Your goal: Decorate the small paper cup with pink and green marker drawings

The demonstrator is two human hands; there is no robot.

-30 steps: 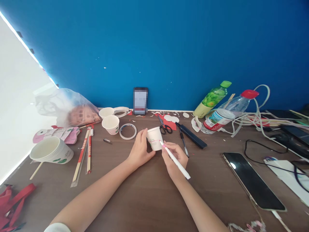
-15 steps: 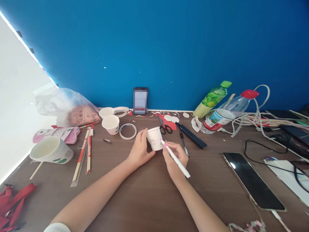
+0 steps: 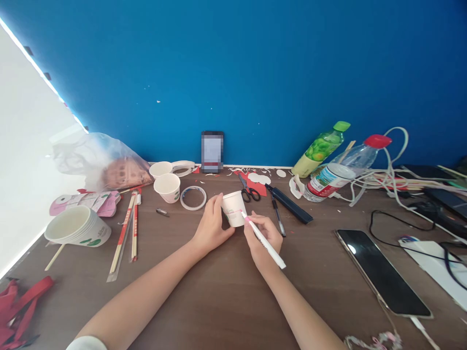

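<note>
A small white paper cup (image 3: 233,206) stands on the brown table (image 3: 219,291), with a thin pink line across its side. My left hand (image 3: 210,227) is wrapped round the cup's left side and steadies it. My right hand (image 3: 263,240) grips a white marker (image 3: 264,240) with a pink tip; the tip touches the cup's right side.
Two more paper cups (image 3: 168,187), a tape ring (image 3: 193,198), scissors (image 3: 248,190) and a black pen (image 3: 278,218) lie behind my hands. A stack of cups (image 3: 77,227) and chopsticks (image 3: 127,231) lie left. Bottles (image 3: 335,175), cables and a phone (image 3: 383,272) are on the right.
The marker tip shifted slightly along the cup's side; both hands and the cup stay almost where they were.
</note>
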